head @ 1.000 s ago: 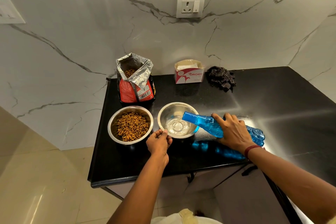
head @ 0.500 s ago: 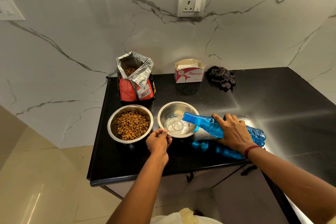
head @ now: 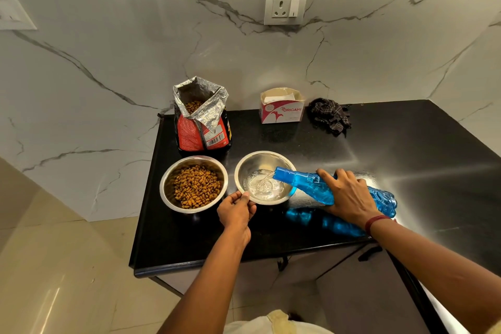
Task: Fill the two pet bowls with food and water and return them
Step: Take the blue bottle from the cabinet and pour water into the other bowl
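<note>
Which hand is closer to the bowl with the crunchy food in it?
Left. The left hand pinches the rim of the water bowl, just beside the food bowl. The right hand is farther away, beyond the water bowl, gripping the blue bottle.

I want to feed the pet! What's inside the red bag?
Brown kibble shows through the open top of the red bag. The foil walls hide how much is in there.

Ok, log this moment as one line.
step: pouring water | right hand: grips tilted blue bottle | left hand: pinches water bowl rim | food bowl: filled
</note>
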